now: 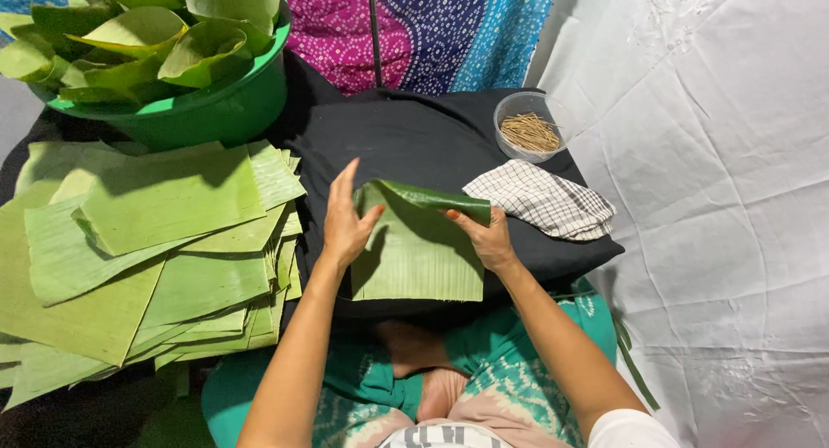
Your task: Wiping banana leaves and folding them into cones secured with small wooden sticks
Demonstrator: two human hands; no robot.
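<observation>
A rectangular green banana leaf piece (423, 254) lies on a black cushion (414, 141) over my lap. Its far edge is rolled over toward me. My left hand (345, 224) rests on the leaf's left edge with fingers straight and pointing away. My right hand (488, 236) pinches the rolled far right corner of the leaf.
A thick stack of cut banana leaf sheets (147, 249) lies to my left. Behind it stands a green basin (216, 107) full of folded leaves. A clear cup of thin sticks (528, 130) and a checked cloth (544, 202) sit on the cushion's right. White cloth (717, 198) covers the right side.
</observation>
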